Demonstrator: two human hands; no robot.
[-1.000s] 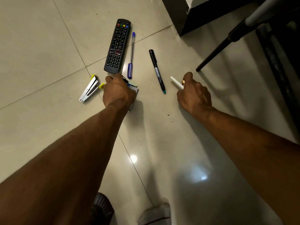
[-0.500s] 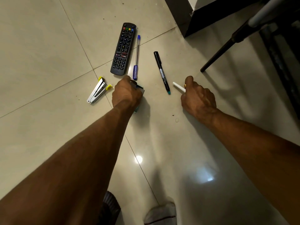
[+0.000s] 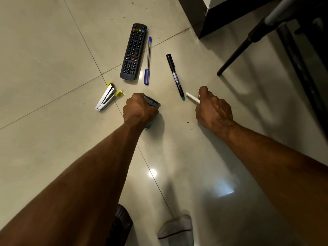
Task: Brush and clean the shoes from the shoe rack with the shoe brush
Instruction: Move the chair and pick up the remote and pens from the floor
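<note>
No shoes, shoe rack or shoe brush are in view. My left hand (image 3: pixel 140 109) grips a small printed box (image 3: pixel 153 103) low over the tiled floor, its fingers curled round it. Most of the box is hidden under the hand. My right hand (image 3: pixel 213 110) holds a thin white stick (image 3: pixel 192 98) that pokes out to the left of the fingers, close to the floor.
On the floor lie a black remote (image 3: pixel 133 52), a blue pen (image 3: pixel 147 61), a black marker (image 3: pixel 175 75) and an open silver stapler (image 3: pixel 107 97). A dark furniture base (image 3: pixel 213 20) and a black slanted leg (image 3: pixel 237 50) stand at the upper right. A white sock (image 3: pixel 175 228) shows below.
The view has shifted slightly, so the floor items sit lower and more to the right in the frame. Both hands keep their grips in nearly the same places.
</note>
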